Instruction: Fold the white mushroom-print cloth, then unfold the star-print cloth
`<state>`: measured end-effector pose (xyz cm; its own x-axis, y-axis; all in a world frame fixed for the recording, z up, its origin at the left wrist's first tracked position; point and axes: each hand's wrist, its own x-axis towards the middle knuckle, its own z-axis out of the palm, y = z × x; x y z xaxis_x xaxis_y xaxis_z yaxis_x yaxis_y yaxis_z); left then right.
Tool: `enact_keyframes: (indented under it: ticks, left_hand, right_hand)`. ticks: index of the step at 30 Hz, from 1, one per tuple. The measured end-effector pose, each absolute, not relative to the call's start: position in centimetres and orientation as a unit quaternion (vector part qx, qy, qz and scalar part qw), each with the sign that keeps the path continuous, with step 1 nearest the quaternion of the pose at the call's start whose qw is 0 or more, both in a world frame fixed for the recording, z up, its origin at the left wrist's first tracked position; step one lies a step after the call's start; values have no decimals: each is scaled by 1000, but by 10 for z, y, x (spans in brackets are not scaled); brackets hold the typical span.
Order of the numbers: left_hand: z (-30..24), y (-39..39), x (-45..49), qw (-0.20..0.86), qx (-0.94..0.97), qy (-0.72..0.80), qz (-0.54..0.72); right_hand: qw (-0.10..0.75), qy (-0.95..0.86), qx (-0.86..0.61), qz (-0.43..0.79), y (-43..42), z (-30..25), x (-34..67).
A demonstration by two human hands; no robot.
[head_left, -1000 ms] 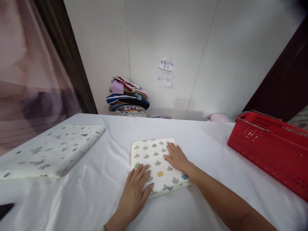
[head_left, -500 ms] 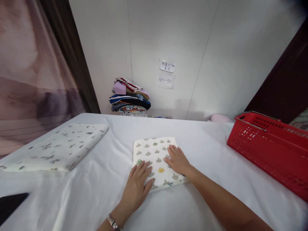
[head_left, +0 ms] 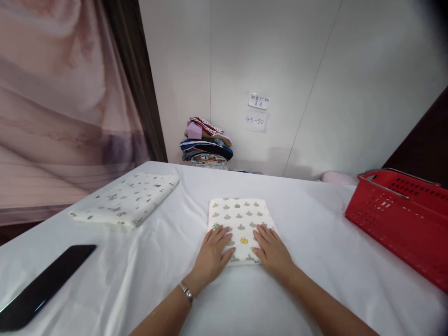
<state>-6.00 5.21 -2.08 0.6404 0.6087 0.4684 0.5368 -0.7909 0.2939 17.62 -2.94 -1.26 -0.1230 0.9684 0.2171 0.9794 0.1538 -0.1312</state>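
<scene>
In the head view, a small folded white cloth printed with grey shapes (head_left: 240,217) is seen at the middle of the white-covered tabletop (head_left: 315,242). It is already squared into a neat rectangle, so the folding is judged finished. The left hand (head_left: 213,252) and right hand (head_left: 273,249) are laid flat on its near edge, each grip open with nothing clasped. The cloth lies well apart from the larger folded patterned cloth (head_left: 129,198) and the red plastic basket (head_left: 402,219).

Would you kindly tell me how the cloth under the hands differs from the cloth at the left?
The near cloth has rounded grey shapes, some green or yellow; the left cloth has thin, sparse grey marks. The left hand and right hand rest on the near cloth; the left cloth lies untouched. Both are pale, folded, on the white sheet.
</scene>
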Motion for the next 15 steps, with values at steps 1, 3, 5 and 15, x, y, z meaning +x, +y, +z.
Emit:
enact_keyframes:
  ticks: [1, 3, 5, 15]
  left_hand:
    - [-21, 52, -60, 65, 903, 318, 282]
    - [-19, 51, -59, 70, 903, 321, 278]
    - [-16, 49, -59, 73, 904, 325, 268]
    - [-1, 20, -85, 49, 933, 300, 195]
  right_hand:
    - [135, -755, -640, -44, -34, -17, 177]
    - [152, -763, -624, -81, -37, -23, 178]
    - [164, -766, -611, -111, -37, -26, 180]
    - [212, -786, -561, -146, -37, -34, 189]
